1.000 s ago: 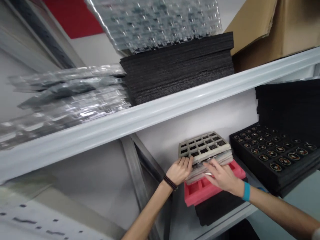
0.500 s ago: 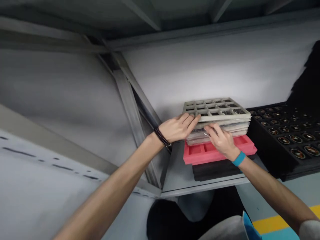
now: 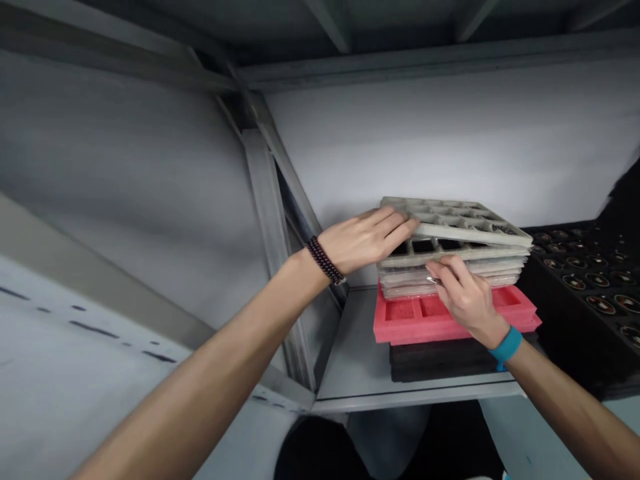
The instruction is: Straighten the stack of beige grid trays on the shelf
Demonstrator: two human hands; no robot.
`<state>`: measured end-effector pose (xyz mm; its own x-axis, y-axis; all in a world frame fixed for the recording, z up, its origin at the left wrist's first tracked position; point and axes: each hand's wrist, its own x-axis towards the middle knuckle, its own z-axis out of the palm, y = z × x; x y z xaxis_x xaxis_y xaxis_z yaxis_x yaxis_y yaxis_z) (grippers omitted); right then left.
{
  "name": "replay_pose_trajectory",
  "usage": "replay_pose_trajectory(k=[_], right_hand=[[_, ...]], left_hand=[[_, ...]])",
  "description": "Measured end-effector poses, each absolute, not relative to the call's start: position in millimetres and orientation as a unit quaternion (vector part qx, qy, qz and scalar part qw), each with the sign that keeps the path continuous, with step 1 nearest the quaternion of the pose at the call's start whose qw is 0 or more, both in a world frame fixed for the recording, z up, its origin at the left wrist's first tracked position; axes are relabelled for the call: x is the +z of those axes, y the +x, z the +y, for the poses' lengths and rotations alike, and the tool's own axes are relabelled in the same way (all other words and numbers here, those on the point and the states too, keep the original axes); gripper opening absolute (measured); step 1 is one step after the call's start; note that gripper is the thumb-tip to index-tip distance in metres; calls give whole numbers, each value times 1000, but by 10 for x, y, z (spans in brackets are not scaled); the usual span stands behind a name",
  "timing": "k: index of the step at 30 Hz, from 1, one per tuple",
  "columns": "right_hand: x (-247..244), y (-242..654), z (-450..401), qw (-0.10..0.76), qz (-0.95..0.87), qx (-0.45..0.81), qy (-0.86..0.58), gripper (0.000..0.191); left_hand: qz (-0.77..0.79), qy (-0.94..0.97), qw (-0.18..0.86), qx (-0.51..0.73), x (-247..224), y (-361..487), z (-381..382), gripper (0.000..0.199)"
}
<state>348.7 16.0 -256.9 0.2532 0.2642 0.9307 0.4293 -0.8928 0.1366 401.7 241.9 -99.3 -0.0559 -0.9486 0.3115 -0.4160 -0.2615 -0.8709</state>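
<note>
My left hand (image 3: pixel 367 239), with a beaded bracelet on its wrist, grips the left front edge of a pale compartment tray (image 3: pixel 467 231). That tray is tilted, its left side raised off the tray below (image 3: pixel 480 254), whose dark compartments show in the gap. Some compartments of the upper tray hold small dark pieces. Fingers closed, my right hand (image 3: pixel 466 295) pinches a small shiny metal tool (image 3: pixel 433 281) in front of the stack; most of the tool is hidden. Under the pale trays (image 3: pixel 400 288) lies a red foam tray (image 3: pixel 413 331) with square recesses.
Black slabs (image 3: pixel 440 361) support the red tray on a grey shelf (image 3: pixel 345 360). To the right stands a black block (image 3: pixel 565 320) with rows of round shiny pieces. A metal post (image 3: pixel 267 193) rises at left, and a beam (image 3: pixel 400 67) runs overhead.
The top tray's left side has lifted from the stack, opening a gap above the second tray. My left hand went up with it. The view has shifted slightly.
</note>
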Motion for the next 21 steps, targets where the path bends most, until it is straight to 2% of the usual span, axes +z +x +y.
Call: replay_pose_trajectory(k=[9, 21], right_hand=[[-2596, 3470, 130, 95, -221, -553, -798, 26], [-2626, 3458, 130, 78, -216, -550, -803, 28]], left_hand=[[529, -682, 273, -425, -877, 4042, 2373, 31], [547, -659, 213, -471, -952, 4034, 2402, 23]])
